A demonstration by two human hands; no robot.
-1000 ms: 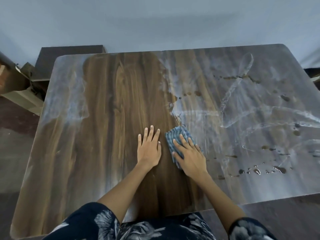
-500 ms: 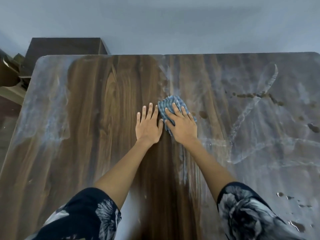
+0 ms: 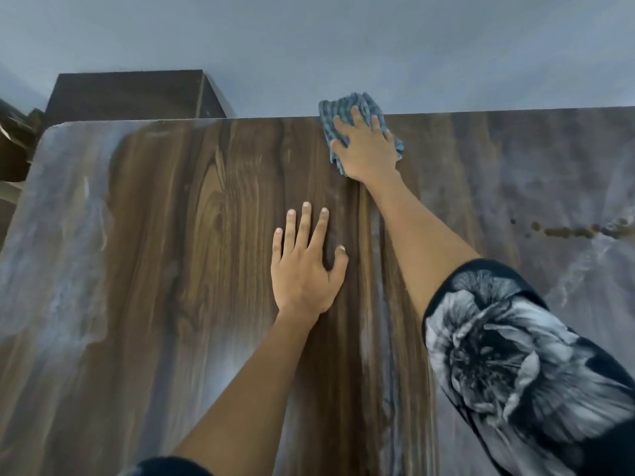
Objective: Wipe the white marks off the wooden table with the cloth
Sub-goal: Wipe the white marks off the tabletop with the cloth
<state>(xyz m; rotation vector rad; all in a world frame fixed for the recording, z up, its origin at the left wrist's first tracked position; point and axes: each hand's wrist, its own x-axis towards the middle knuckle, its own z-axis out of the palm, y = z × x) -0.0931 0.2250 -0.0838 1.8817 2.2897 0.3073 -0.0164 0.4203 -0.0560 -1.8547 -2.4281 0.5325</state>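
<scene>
The wooden table fills most of the view. Its middle strip shows clean dark grain. White marks cloud the left side, and more white marks cover the right side. My right hand presses flat on a blue striped cloth at the table's far edge, with part of the cloth hanging past that edge. My left hand rests flat on the clean wood nearer to me, fingers spread, holding nothing.
A dark wooden cabinet stands behind the table's far left corner. A line of brown drops lies on the right part of the table. A grey wall rises beyond the far edge.
My right hand has pushed the cloth away from me, from the table's middle to its far edge. The left hand stayed flat on the wood. The view has tilted toward the far edge.
</scene>
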